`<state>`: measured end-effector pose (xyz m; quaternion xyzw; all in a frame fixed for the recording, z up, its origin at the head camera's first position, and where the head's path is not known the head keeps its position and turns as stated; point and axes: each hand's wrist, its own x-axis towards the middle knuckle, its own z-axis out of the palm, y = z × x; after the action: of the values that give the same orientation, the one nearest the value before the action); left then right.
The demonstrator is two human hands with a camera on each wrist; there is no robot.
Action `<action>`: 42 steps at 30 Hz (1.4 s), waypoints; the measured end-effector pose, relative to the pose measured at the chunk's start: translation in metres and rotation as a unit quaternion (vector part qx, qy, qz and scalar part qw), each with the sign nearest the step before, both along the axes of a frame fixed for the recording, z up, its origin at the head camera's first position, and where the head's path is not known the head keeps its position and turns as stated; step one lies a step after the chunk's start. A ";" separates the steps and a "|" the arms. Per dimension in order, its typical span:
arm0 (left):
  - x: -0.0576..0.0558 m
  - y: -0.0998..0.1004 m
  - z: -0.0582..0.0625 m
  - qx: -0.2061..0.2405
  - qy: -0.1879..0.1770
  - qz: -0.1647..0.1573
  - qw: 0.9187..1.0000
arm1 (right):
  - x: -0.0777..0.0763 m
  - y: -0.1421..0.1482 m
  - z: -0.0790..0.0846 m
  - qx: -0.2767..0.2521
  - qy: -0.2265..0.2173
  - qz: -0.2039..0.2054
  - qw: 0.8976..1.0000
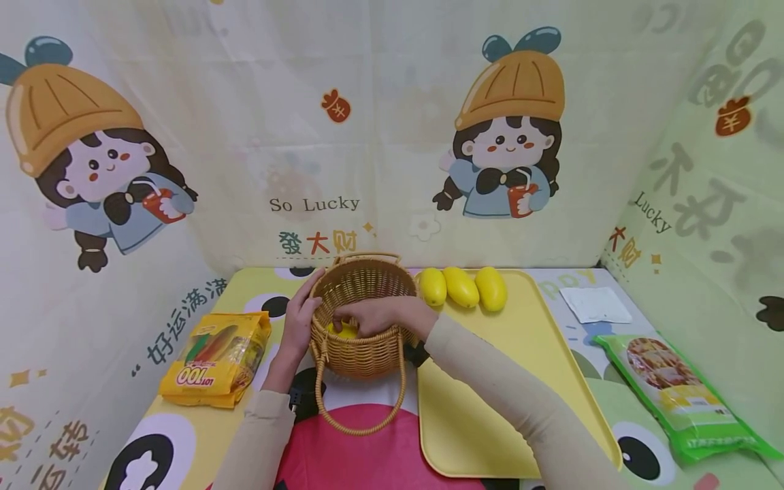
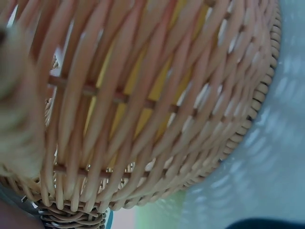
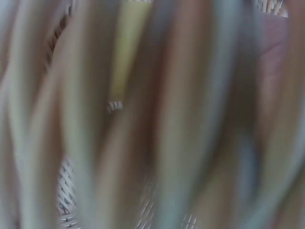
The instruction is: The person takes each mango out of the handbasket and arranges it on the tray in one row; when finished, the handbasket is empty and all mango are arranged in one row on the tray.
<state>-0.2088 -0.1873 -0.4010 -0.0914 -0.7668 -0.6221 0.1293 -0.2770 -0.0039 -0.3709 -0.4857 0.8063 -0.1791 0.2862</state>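
A woven wicker basket [image 1: 361, 357] stands tilted toward me, its loop handle hanging down in front. My left hand [image 1: 298, 323] grips its left rim, with the thumb over the edge. My right hand [image 1: 375, 313] reaches over the right rim into the basket, its fingers curled round a yellow mango [image 1: 344, 331] low inside. Through the weave, yellow of the mango [image 2: 159, 86] shows in the left wrist view. The right wrist view looks through blurred strands at a yellow strip of the mango [image 3: 127, 38] and part of the hand.
Three yellow mangoes [image 1: 461, 287] lie at the far end of a yellow tray [image 1: 478, 422], right of the basket. An orange snack bag [image 1: 217, 357] lies left. On the right are a white packet [image 1: 595, 304] and a green food bag [image 1: 686, 401].
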 end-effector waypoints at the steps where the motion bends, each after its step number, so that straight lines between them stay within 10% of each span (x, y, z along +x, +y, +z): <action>1: 0.000 0.000 0.000 0.000 0.001 -0.001 1.000 | 0.000 0.001 0.000 -0.001 0.001 -0.001 1.000; 42: 0.002 0.000 0.002 0.000 0.000 -0.004 1.000 | -0.004 0.001 -0.001 0.057 0.032 -0.006 0.998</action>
<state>-0.2072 -0.1874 -0.3995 -0.0946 -0.7665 -0.6226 0.1264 -0.2813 -0.0031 -0.3716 -0.4697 0.8267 -0.1187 0.2862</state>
